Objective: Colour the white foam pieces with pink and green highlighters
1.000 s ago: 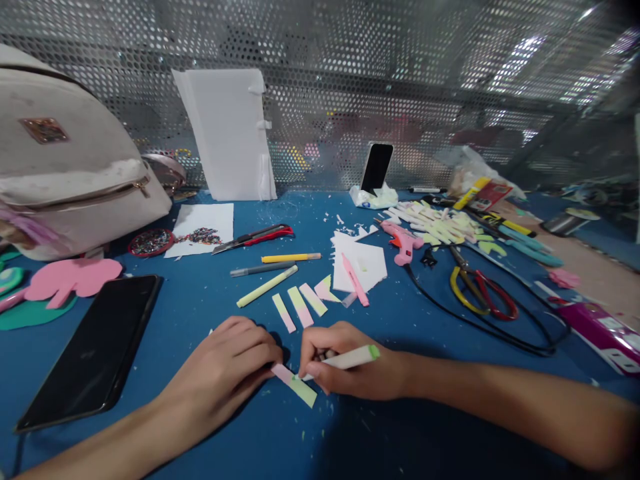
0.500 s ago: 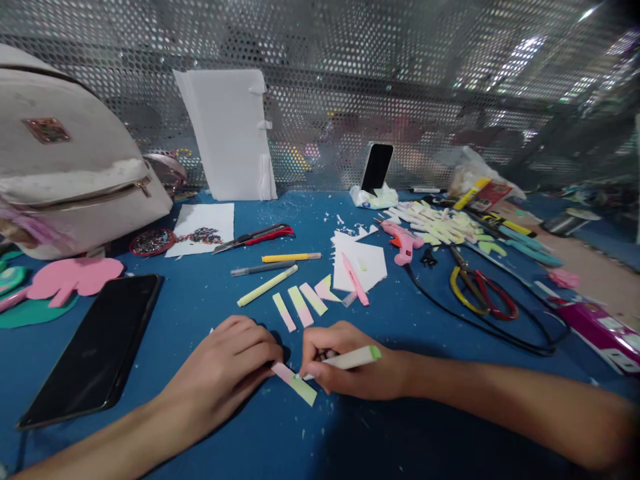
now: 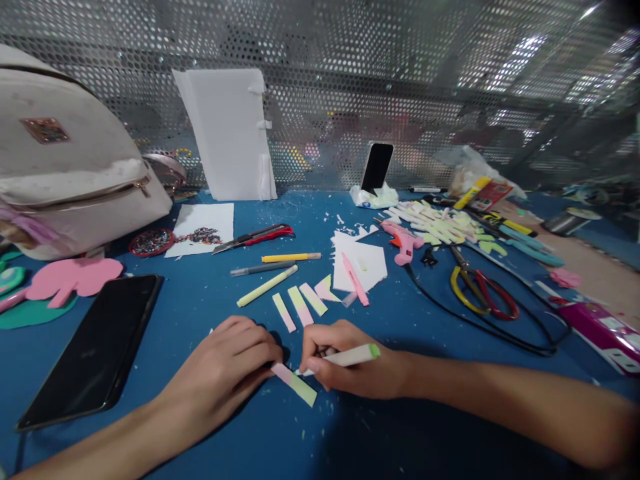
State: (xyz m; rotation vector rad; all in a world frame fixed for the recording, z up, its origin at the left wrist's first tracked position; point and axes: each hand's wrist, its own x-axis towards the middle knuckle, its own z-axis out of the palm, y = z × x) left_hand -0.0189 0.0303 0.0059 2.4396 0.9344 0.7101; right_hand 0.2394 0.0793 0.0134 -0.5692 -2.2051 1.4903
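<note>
My left hand [image 3: 235, 360] is closed over the pink end of a small pink-and-green strip [image 3: 296, 385], holding it against the blue table. Pinched in my right hand [image 3: 345, 360] is a white marker with a green end [image 3: 353, 357]. Its tip touches the strip's upper edge, near where pink meets green. Just beyond my hands lie several similar two-coloured strips [image 3: 300, 305] and a notched piece [image 3: 326, 289]. A pale green marker [image 3: 267, 285], a grey pen [image 3: 263, 268] and a yellow marker [image 3: 291, 257] lie behind them.
To the left are a black phone [image 3: 95, 350] and a white backpack [image 3: 65, 160]. A red utility knife [image 3: 255, 237] lies farther back. On the right are a pink glue gun [image 3: 406, 245], its cord, scissors [image 3: 483, 293] and a pile of pale strips [image 3: 440, 220].
The marker tip has shifted slightly left and up along the strip, toward the pink part. My left hand and the strip stay in place.
</note>
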